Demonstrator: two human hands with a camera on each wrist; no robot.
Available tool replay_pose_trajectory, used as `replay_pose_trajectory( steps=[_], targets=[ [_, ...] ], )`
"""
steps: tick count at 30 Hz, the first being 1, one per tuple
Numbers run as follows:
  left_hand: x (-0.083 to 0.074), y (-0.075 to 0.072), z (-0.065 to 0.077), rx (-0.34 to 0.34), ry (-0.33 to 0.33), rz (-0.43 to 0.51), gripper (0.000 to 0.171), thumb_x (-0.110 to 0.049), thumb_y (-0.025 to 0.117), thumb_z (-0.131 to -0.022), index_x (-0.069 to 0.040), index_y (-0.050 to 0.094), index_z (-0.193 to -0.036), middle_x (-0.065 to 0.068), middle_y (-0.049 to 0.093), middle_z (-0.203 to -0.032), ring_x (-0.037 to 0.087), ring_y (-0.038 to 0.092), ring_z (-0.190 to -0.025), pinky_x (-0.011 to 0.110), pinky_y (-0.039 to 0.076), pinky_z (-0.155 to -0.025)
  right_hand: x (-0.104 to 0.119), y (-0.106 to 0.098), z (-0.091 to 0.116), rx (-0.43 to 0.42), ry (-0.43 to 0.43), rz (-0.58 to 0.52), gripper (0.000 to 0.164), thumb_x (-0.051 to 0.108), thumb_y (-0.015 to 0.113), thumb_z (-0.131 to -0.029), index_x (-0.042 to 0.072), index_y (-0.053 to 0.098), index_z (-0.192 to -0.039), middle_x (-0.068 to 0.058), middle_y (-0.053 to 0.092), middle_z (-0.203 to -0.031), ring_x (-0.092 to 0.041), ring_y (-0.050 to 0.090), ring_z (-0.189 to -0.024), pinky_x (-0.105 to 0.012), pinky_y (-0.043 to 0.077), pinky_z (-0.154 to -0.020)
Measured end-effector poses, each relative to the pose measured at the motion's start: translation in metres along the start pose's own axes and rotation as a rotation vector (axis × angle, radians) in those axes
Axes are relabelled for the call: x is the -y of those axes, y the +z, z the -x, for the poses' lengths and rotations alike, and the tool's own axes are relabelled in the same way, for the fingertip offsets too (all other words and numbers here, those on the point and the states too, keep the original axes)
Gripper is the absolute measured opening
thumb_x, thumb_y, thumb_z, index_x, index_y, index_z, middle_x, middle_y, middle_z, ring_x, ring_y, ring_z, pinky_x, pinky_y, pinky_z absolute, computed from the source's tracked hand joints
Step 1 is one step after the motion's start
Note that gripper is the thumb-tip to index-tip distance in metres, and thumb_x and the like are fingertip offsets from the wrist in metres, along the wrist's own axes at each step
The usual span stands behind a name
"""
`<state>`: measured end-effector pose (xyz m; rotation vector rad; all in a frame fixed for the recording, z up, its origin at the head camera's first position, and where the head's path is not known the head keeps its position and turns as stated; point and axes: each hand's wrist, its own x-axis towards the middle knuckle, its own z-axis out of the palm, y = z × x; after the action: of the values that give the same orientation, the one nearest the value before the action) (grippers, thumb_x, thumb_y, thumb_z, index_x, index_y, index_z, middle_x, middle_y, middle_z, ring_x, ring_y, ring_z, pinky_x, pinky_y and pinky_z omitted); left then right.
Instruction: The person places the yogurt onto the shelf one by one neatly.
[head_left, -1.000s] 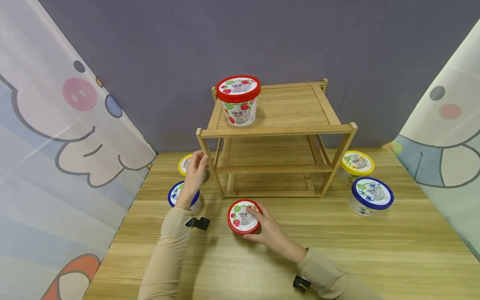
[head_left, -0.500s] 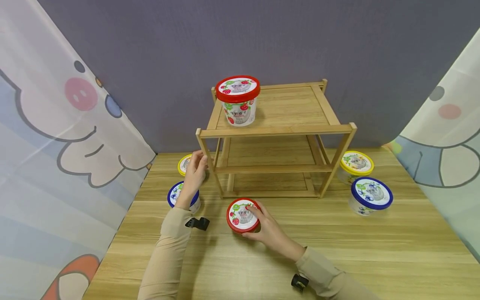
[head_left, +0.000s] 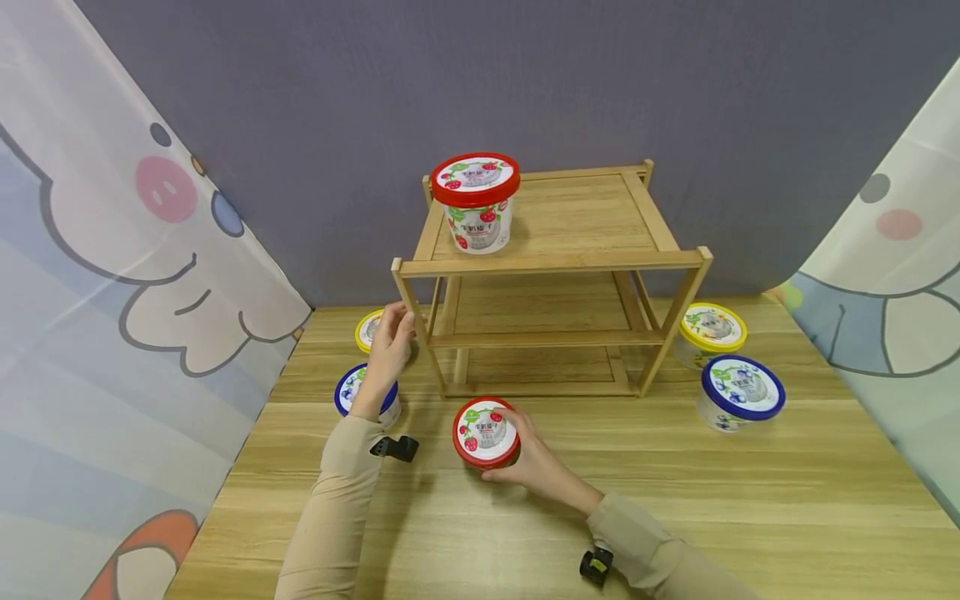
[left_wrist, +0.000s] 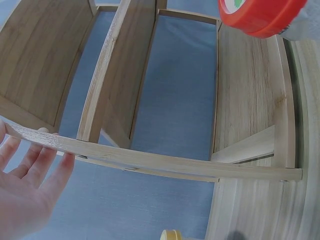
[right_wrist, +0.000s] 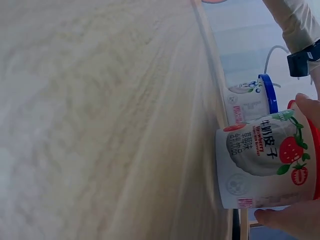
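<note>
My right hand point(head_left: 532, 458) grips a red-lidded strawberry yogurt tub point(head_left: 486, 433), thumb on the near side and fingers on the far side. This tub stands in front of the wooden rack point(head_left: 555, 262); its printed side point(right_wrist: 267, 160) faces the right wrist view, base at the table surface. My left hand point(head_left: 389, 346) holds the rack's left front post point(left_wrist: 150, 159), fingertips right at the wood in the left wrist view. Another red-lidded strawberry tub point(head_left: 480, 204) stands upright on the rack's top shelf, at the left.
Left of the rack, a yellow-lidded tub point(head_left: 367, 331) and a blue-lidded blueberry tub point(head_left: 348, 390) are partly hidden by my left arm. On the right stand another yellow-lidded tub point(head_left: 712, 327) and blue-lidded tub point(head_left: 742, 388). A grey curtain point(head_left: 360, 125) hangs behind.
The right hand's fingers have shifted slightly on the strawberry tub's lid, uncovering more of its print. The tub stays almost in place, and the left hand keeps its position at the post.
</note>
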<state>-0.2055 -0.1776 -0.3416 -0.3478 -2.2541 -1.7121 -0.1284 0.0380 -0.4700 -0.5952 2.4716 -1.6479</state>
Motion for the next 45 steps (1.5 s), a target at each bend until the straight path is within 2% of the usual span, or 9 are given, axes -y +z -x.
replay_pose_trajectory(
  steps=[6,14,16,23,27,31,35,41,45],
  targets=[
    [-0.002,0.0,0.001,-0.001,-0.025,0.002,0.026,-0.004,0.035,-0.095,0.011,0.039,-0.116,0.03,0.049,-0.11,0.012,0.049,-0.093,0.029,0.042,-0.081,-0.002,0.004,0.0,-0.006,-0.007,-0.063,0.092,0.014,0.083,-0.058,0.01,0.03,-0.133,-0.02,0.031,-0.129,-0.036,0.036,-0.116,-0.052,0.031,-0.093],
    [0.0,0.0,0.001,0.002,-0.028,0.028,0.026,-0.005,0.035,-0.095,0.011,0.038,-0.116,0.034,0.045,-0.112,0.005,0.048,-0.091,0.014,0.04,-0.075,-0.004,0.006,-0.001,-0.034,-0.019,-0.096,0.092,0.012,0.083,-0.057,0.009,0.03,-0.132,-0.015,0.035,-0.127,-0.029,0.04,-0.113,-0.048,0.032,-0.094],
    [0.008,-0.001,-0.002,0.002,-0.023,0.032,0.027,-0.006,0.035,-0.096,0.01,0.039,-0.117,0.033,0.046,-0.112,0.003,0.048,-0.09,0.015,0.04,-0.076,-0.004,0.006,-0.001,-0.037,-0.017,-0.105,0.091,0.012,0.083,-0.057,0.009,0.031,-0.132,-0.014,0.035,-0.127,-0.028,0.04,-0.113,-0.048,0.031,-0.094],
    [0.029,-0.002,-0.007,-0.018,0.014,0.017,0.027,-0.01,0.037,-0.096,0.008,0.04,-0.116,0.03,0.049,-0.11,0.006,0.049,-0.09,0.046,0.041,-0.084,0.024,-0.002,0.004,-0.033,0.013,-0.135,0.087,0.003,0.08,-0.059,0.002,0.032,-0.131,-0.02,0.034,-0.128,-0.033,0.038,-0.114,-0.05,0.029,-0.095],
    [0.029,-0.002,-0.007,-0.011,0.005,0.027,0.027,-0.01,0.037,-0.096,0.007,0.04,-0.116,0.03,0.048,-0.111,0.006,0.049,-0.09,0.038,0.043,-0.083,0.029,-0.004,0.005,-0.037,0.008,-0.126,0.085,0.002,0.08,-0.06,-0.001,0.031,-0.13,-0.021,0.036,-0.126,-0.034,0.04,-0.112,-0.049,0.032,-0.093],
    [0.02,-0.002,-0.006,-0.002,-0.004,0.038,0.026,-0.006,0.036,-0.095,0.009,0.04,-0.116,0.032,0.047,-0.111,0.005,0.049,-0.09,0.023,0.043,-0.078,0.013,-0.002,0.002,-0.055,0.006,-0.112,0.087,0.007,0.081,-0.059,0.005,0.032,-0.131,-0.018,0.037,-0.127,-0.033,0.041,-0.112,-0.049,0.034,-0.092],
    [0.007,0.0,-0.002,-0.002,-0.002,0.04,0.025,-0.003,0.034,-0.095,0.012,0.039,-0.115,0.034,0.047,-0.109,0.012,0.05,-0.091,0.024,0.043,-0.078,0.002,-0.002,-0.001,-0.062,0.019,-0.088,0.089,0.017,0.083,-0.059,0.012,0.033,-0.132,-0.013,0.039,-0.127,-0.029,0.042,-0.112,-0.047,0.035,-0.091],
    [0.002,0.001,-0.001,0.006,0.003,0.049,0.025,-0.002,0.034,-0.095,0.013,0.037,-0.115,0.034,0.046,-0.108,0.039,0.047,-0.099,0.023,0.044,-0.079,0.015,-0.014,-0.001,-0.072,0.012,-0.063,0.089,0.018,0.084,-0.056,0.015,0.036,-0.131,-0.012,0.041,-0.126,-0.029,0.044,-0.111,-0.047,0.035,-0.091],
    [0.003,0.001,-0.001,0.005,0.011,0.047,0.025,-0.002,0.034,-0.095,0.013,0.038,-0.115,0.033,0.047,-0.107,0.038,0.047,-0.098,0.023,0.044,-0.079,0.027,-0.024,0.0,-0.059,-0.006,-0.029,0.09,0.015,0.085,-0.055,0.015,0.036,-0.13,-0.011,0.041,-0.126,-0.028,0.044,-0.111,-0.047,0.036,-0.09]
  ],
)
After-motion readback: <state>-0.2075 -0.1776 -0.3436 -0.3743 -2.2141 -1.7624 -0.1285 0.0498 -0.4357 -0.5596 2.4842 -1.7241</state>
